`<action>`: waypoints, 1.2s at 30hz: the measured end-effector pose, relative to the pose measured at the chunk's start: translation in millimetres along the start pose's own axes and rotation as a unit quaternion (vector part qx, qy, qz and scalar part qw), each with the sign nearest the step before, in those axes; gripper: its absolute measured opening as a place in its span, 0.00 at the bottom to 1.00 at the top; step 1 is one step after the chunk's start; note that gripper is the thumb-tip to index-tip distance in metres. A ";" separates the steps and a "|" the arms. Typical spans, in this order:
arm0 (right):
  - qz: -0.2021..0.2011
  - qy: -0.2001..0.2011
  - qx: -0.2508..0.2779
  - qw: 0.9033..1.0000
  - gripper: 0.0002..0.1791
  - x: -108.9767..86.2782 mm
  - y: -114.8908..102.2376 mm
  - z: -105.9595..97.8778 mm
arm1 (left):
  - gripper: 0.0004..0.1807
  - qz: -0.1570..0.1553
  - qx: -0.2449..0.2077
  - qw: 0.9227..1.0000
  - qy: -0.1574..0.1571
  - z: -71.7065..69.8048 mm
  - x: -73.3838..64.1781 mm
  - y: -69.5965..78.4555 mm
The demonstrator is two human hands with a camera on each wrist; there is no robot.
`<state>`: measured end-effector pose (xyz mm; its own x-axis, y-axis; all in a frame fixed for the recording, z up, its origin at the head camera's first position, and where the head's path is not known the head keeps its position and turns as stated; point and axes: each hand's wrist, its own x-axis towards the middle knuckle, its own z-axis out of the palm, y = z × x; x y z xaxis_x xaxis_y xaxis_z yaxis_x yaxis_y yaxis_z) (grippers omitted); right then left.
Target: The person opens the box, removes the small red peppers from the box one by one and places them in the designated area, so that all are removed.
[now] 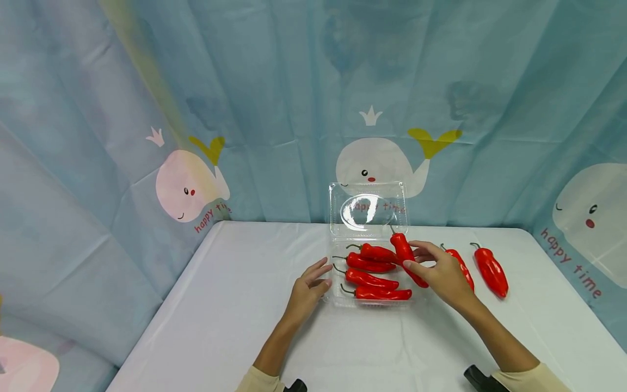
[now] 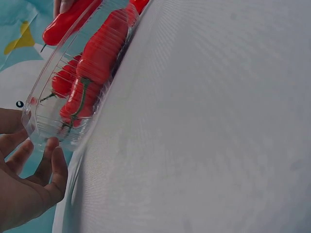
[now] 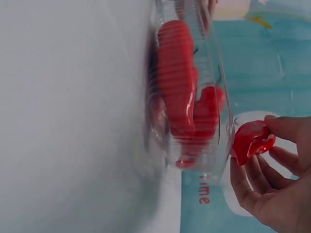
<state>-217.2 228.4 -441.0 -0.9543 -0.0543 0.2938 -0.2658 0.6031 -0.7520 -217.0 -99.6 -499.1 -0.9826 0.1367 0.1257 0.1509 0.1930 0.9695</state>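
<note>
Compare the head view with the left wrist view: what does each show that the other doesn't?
Only the head view: two loose peppers lying to the right of the container, and the raised clear lid, which I can't make out in the wrist view.

Only the left wrist view: the fine ribbing on the container's wall, seen close up.

Both: the left hand at the end of the clear container, peppers inside it, and the held pepper in the right hand, only its fingers showing in the wrist view.
</note>
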 end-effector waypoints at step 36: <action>0.086 0.078 -0.052 0.992 0.34 -31.1 66.8 -85.2 | 0.22 -0.005 0.006 1.000 0.005 0.5 1.2 -2.0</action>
<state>-193.7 338.2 -450.1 -0.9494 0.1761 0.2600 -0.0769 0.6726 -0.7360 -218.4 -99.4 -501.0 -0.9851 0.1258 0.1172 0.1416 0.2070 0.9680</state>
